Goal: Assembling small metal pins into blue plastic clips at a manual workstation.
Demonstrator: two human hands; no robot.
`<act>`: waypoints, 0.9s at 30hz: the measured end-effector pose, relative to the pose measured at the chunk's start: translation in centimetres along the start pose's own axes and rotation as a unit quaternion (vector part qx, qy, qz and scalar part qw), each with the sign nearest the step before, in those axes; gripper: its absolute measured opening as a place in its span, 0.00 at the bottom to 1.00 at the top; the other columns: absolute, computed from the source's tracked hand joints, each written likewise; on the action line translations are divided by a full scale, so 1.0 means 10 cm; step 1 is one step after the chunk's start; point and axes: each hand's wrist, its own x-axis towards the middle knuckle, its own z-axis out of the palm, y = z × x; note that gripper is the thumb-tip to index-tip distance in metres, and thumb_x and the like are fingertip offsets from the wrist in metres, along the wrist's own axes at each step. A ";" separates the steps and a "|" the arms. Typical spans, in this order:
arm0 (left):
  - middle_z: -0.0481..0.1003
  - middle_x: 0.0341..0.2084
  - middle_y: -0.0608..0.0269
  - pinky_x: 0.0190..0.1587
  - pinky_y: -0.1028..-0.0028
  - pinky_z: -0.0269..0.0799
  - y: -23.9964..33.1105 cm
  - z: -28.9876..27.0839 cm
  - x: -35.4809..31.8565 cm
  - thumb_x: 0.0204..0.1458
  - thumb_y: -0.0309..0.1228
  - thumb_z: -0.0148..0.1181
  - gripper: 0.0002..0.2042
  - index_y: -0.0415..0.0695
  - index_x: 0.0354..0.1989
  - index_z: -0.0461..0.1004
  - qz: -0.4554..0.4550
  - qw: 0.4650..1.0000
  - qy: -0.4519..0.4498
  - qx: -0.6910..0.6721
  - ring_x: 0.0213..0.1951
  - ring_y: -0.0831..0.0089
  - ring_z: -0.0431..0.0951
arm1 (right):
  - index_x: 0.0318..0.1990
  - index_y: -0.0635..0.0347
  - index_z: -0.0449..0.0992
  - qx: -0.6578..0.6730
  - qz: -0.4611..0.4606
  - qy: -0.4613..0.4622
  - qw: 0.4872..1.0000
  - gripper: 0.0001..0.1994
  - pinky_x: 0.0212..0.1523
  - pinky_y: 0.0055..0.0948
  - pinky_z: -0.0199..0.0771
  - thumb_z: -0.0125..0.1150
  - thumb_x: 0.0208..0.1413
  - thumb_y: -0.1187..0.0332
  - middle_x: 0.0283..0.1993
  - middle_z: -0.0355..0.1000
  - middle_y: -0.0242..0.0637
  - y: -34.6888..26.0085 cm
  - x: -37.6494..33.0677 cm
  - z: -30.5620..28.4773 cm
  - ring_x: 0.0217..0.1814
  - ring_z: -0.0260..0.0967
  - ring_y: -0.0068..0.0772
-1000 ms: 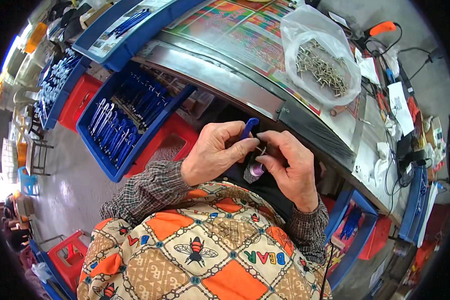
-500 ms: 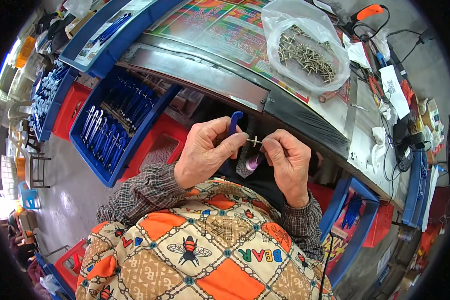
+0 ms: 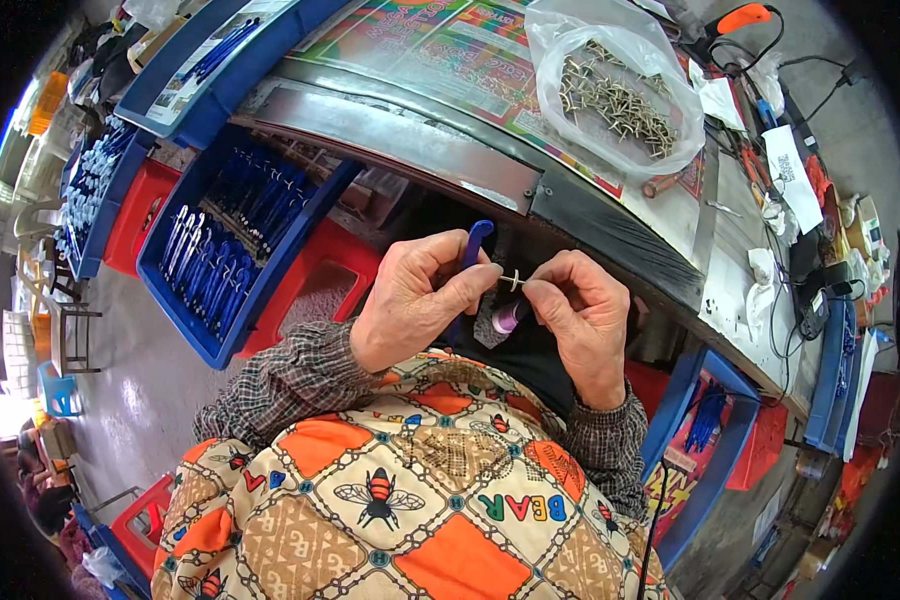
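Between the thumb and fingers of my left hand (image 3: 422, 298) is a slim blue plastic piece with a hooked top (image 3: 479, 237); its lower part is mostly hidden behind the fingers. My right hand (image 3: 582, 318) pinches one end of a small cross-shaped metal pin (image 3: 513, 281). The pin's other end reaches the left thumb and fingertips beside the blue piece; whether it is seated in that piece is hidden. Below the pin, next to my right fingers, shows a small purple and white round object (image 3: 507, 318), its kind unclear.
A metal-edged bench (image 3: 390, 140) runs ahead, bearing an open plastic bag (image 3: 550, 110) of metal pins. At left a blue tray (image 3: 198, 338) holds several blue hooked pieces, beside a red stool (image 3: 320, 272). Another blue bin (image 3: 735, 440) stands at right.
My right hand has shifted slightly to the right, and a bit more of the metal pin shows between the hands. My left hand keeps the blue piece in nearly the same place.
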 end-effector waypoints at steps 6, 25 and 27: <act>0.70 0.17 0.74 0.20 0.87 0.55 -0.01 0.01 -0.01 0.55 0.31 0.57 0.06 0.41 0.30 0.73 -0.006 1.000 0.000 -0.002 0.18 0.91 0.63 | 0.32 0.65 0.73 0.011 0.010 -0.004 1.000 0.04 0.29 0.14 0.64 0.61 0.54 0.74 0.27 0.68 0.25 -0.03 -0.02 -0.01 0.27 0.62 0.11; 0.71 0.17 0.74 0.19 0.87 0.55 -0.05 0.04 -0.01 0.55 0.31 0.57 0.06 0.41 0.30 0.73 -0.012 1.000 0.001 -0.008 0.18 0.91 0.63 | 0.32 0.66 0.72 -0.025 -0.007 0.003 1.000 0.04 0.24 0.13 0.58 0.59 0.55 0.75 0.26 0.66 0.26 0.06 -0.04 0.01 0.24 0.59 0.12; 0.70 0.17 0.74 0.19 0.87 0.55 -0.06 0.04 0.00 0.55 0.31 0.57 0.06 0.42 0.30 0.73 -0.011 1.000 -0.002 0.003 0.18 0.91 0.63 | 0.33 0.66 0.72 -0.015 -0.009 0.005 1.000 0.03 0.25 0.13 0.59 0.59 0.55 0.75 0.26 0.67 0.26 0.06 -0.04 0.01 0.24 0.60 0.12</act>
